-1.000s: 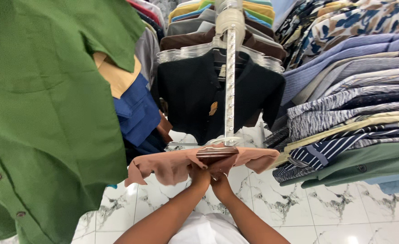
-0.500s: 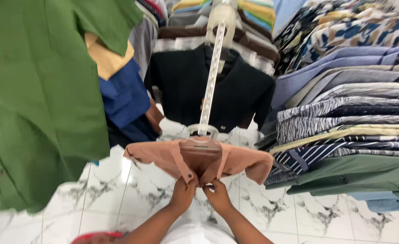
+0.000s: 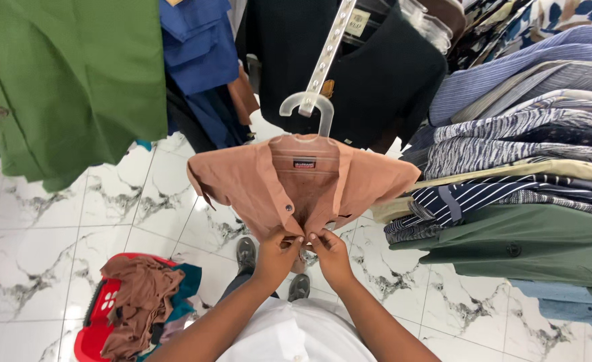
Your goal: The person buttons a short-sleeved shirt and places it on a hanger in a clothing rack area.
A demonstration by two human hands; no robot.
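The shirt (image 3: pixel 296 194) now hangs nearer; both hands, left hand (image 3: pixel 277 253) and right hand (image 3: pixel 331 253), pinch its placket. A red basket (image 3: pixel 91 328) has come into view.

A rust-brown short-sleeved shirt (image 3: pixel 296 184) hangs on a clear plastic hanger (image 3: pixel 307 107), front placket pinched together.

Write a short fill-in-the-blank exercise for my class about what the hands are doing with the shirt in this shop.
1. Both hands, left hand and right hand, pinch the front of a ____ shirt.
2. The shirt hangs on a clear plastic ____.
3. A red ____ of clothes stands on the tiled floor.

Missing words: brown; hanger; basket
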